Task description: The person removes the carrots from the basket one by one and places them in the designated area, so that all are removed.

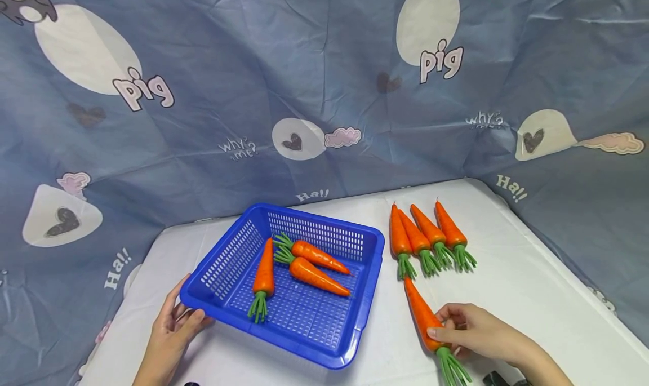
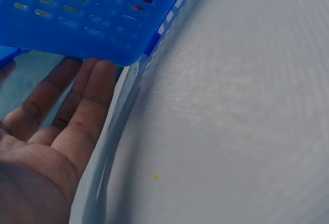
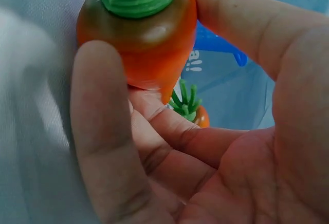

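Note:
A blue plastic basket [image 1: 299, 349] sits on the white table with three carrots inside: one upright carrot [image 1: 264, 267] and two slanting ones, an upper carrot [image 1: 319, 255] and a lower carrot [image 1: 318, 276]. At its near left corner my left hand [image 1: 169, 332] holds the basket, thumb at the front and fingers on the left side; in the left wrist view the fingertips [image 2: 103, 72] meet the basket's perforated wall. My right hand [image 1: 474, 332] grips another carrot [image 1: 422, 313] near its green top, between thumb and fingers. The right wrist view shows this carrot [image 3: 149, 44] close up.
Several carrots lie in a row right of the basket, among them a rightmost carrot [image 1: 448, 225], green tops toward me. A blue patterned cloth [image 1: 324, 93] hangs behind the white table [image 1: 527, 273]. A dark object [image 1: 494, 379] shows at the bottom edge by my right wrist.

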Motion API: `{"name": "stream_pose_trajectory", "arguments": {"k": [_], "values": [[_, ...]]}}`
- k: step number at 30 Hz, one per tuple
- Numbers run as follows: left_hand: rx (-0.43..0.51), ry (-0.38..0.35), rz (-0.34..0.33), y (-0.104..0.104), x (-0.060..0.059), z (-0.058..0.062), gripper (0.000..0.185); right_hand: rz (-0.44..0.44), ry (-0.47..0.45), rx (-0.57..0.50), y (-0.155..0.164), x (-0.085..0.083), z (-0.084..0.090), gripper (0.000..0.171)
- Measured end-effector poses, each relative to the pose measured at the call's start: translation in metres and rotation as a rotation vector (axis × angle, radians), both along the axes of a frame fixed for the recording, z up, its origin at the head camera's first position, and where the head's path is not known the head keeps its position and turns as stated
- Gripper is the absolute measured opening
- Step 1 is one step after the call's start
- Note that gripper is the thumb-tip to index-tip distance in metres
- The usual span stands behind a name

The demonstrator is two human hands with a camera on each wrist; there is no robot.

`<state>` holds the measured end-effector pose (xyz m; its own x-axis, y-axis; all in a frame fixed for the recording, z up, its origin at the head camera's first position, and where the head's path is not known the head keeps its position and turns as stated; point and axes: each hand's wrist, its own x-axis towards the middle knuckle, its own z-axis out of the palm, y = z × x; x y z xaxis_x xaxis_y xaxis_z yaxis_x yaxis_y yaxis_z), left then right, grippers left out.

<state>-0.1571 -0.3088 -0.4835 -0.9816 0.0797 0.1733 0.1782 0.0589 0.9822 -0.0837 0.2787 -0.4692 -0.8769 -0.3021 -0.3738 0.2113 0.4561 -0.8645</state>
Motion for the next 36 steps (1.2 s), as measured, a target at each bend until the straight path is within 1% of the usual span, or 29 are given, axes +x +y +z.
{"name": "stream_pose_trajectory", "arguments": {"k": [7, 11, 15, 23, 27, 36], "values": [[0.0, -0.011, 0.006, -0.0007, 0.0001, -0.0006, 0.072, -0.016, -0.002, 0.049, -0.0031, 0.0008, 0.0034, 0.039], [0.005, 0.0, -0.003, -0.0007, -0.0006, -0.0015, 0.073, -0.028, -0.003, 0.074, -0.0023, 0.0016, 0.0033, 0.042], [0.01, 0.011, -0.007, -0.0008, -0.0011, -0.0016, 0.073, -0.032, 0.004, 0.067, -0.0017, 0.0013, 0.0031, 0.041], [0.008, 0.01, -0.003, -0.0009, -0.0004, -0.0015, 0.073, -0.033, 0.016, 0.068, -0.0022, 0.0003, 0.0061, 0.041], [0.009, 0.012, -0.004, -0.0004, -0.0004, -0.0014, 0.073, -0.04, 0.018, 0.046, -0.0023, -0.0006, 0.0064, 0.042], [-0.007, -0.006, 0.018, -0.0002, 0.0, -0.0007, 0.073, -0.043, 0.03, 0.064, -0.0007, -0.002, 0.0063, 0.044]]}}
